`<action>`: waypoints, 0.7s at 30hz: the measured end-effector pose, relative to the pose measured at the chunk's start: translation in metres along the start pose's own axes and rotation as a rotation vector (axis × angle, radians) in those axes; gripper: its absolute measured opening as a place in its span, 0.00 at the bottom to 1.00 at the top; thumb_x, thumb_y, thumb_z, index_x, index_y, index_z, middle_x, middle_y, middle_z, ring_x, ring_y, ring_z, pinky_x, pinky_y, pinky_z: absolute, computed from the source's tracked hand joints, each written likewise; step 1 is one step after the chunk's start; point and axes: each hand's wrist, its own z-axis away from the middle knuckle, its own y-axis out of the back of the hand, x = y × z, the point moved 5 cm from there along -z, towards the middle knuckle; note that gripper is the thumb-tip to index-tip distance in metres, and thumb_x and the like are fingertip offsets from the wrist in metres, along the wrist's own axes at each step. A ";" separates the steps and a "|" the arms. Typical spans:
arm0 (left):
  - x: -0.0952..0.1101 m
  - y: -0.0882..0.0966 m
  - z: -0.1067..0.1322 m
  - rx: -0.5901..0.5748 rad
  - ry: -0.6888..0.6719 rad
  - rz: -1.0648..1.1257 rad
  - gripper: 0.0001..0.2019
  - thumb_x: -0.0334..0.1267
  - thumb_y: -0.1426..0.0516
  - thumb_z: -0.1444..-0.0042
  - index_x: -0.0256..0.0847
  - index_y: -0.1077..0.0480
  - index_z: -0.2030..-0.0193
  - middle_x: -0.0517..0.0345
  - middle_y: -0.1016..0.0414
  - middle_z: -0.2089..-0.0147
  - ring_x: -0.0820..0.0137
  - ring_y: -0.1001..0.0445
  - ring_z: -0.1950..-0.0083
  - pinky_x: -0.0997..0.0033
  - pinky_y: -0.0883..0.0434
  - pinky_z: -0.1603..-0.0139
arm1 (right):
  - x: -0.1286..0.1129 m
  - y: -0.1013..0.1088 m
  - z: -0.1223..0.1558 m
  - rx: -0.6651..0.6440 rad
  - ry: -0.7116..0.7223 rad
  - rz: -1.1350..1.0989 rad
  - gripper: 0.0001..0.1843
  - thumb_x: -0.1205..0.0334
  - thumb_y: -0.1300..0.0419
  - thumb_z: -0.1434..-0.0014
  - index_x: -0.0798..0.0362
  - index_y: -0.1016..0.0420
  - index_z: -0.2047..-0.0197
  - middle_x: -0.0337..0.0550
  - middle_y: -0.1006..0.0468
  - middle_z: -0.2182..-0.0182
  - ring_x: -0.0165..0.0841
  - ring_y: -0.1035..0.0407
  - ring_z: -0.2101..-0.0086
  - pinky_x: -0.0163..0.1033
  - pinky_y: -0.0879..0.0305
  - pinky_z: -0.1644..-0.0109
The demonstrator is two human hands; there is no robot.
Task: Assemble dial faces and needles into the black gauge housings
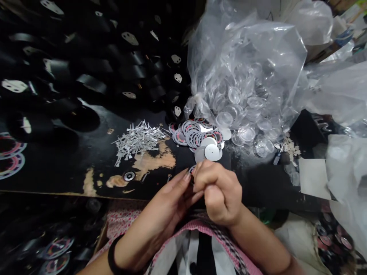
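A worn black tabletop (63, 170) is stretching across the workspace, with dark housings (91, 82) crowding its back left and a clear bag (275, 42) of caps (234, 94) bulging toward the right. Pale pointers (140, 139) are lying heaped left of centre, and discs (193, 138) are overlapping just beyond the hands, some showing plain faces. The left hand (177, 191) seems to be pinching a small dial (192, 169), its grip nearly closed, thumb toward fingers; the dial is sitting between the hands, mostly hidden, on the near side of the discs. The right hand (219, 187) is curling tightly beside it; I cannot tell whether that grip is holding anything, as its fingertips are hiding. For good work, the left should be steadying the dial by its rim, the right applying any force gently and squarely, so nothing is bending or scratching.
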 end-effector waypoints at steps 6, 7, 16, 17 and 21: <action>0.001 0.004 -0.002 0.004 -0.004 -0.016 0.11 0.41 0.33 0.45 0.39 0.20 0.56 0.49 0.16 0.51 0.61 0.19 0.49 0.68 0.23 0.49 | -0.023 0.041 0.003 0.186 0.122 -0.286 0.12 0.69 0.51 0.38 0.49 0.29 0.65 0.35 0.34 0.77 0.30 0.36 0.74 0.40 0.34 0.66; 0.001 0.005 -0.002 0.017 0.006 -0.011 0.12 0.41 0.33 0.45 0.39 0.20 0.55 0.48 0.16 0.50 0.60 0.19 0.49 0.63 0.24 0.46 | -0.021 0.060 0.008 0.307 0.134 -0.303 0.12 0.69 0.51 0.39 0.49 0.27 0.65 0.34 0.36 0.78 0.30 0.37 0.75 0.39 0.35 0.67; -0.006 0.026 -0.010 0.108 -0.062 -0.054 0.16 0.46 0.35 0.44 0.40 0.20 0.52 0.43 0.18 0.47 0.50 0.24 0.41 0.51 0.29 0.37 | 0.053 0.179 0.065 0.748 -0.196 0.195 0.09 0.65 0.50 0.39 0.51 0.28 0.65 0.34 0.33 0.78 0.33 0.35 0.73 0.42 0.35 0.63; -0.003 0.026 -0.010 0.118 -0.100 -0.073 0.16 0.46 0.35 0.44 0.41 0.20 0.52 0.44 0.18 0.47 0.50 0.24 0.41 0.51 0.28 0.38 | 0.049 0.180 0.067 0.746 -0.196 0.240 0.10 0.65 0.49 0.39 0.51 0.27 0.66 0.36 0.30 0.75 0.34 0.33 0.71 0.44 0.34 0.60; 0.014 0.011 -0.001 0.158 -0.254 -0.172 0.18 0.47 0.33 0.47 0.42 0.20 0.52 0.47 0.18 0.46 0.49 0.25 0.40 0.54 0.24 0.42 | 0.000 0.150 0.055 0.629 -0.056 0.659 0.08 0.69 0.44 0.39 0.50 0.23 0.63 0.42 0.25 0.62 0.38 0.32 0.56 0.47 0.40 0.46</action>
